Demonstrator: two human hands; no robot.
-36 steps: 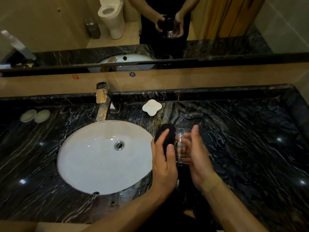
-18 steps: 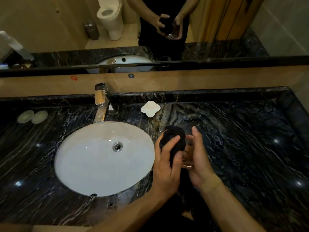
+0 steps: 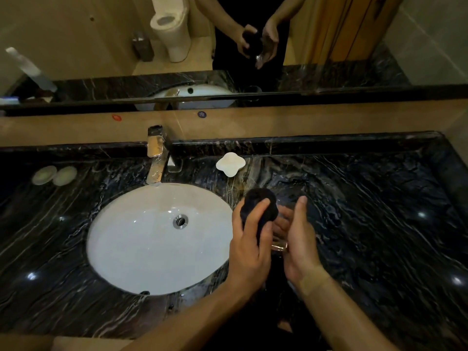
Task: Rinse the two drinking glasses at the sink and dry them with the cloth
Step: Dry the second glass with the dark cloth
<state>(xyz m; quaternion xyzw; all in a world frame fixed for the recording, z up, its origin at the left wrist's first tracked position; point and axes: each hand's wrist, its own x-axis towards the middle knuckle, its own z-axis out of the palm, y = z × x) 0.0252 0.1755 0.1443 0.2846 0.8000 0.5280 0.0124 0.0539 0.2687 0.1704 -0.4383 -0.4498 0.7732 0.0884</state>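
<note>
My left hand [image 3: 249, 247] grips a bunched dark cloth [image 3: 258, 206] and presses it against the mouth of a clear drinking glass [image 3: 278, 245]. My right hand [image 3: 300, 239] holds that glass from the right, thumb pointing up and fingers wrapped under it. Most of the glass is hidden by the cloth and my fingers; only its thick base shows. Both hands hover over the counter just right of the white oval sink [image 3: 152, 249]. I cannot make out a second glass on the dark counter.
A chrome faucet [image 3: 155, 158] stands behind the sink and no water runs. A white soap dish [image 3: 230, 163] sits right of it, and two pale round pads [image 3: 54, 174] lie far left. Black marble counter [image 3: 379, 224] stretches right. A mirror runs along the back.
The cloth has moved from beside the glass onto its mouth, covering most of it. Both hands have stayed together just right of the sink.
</note>
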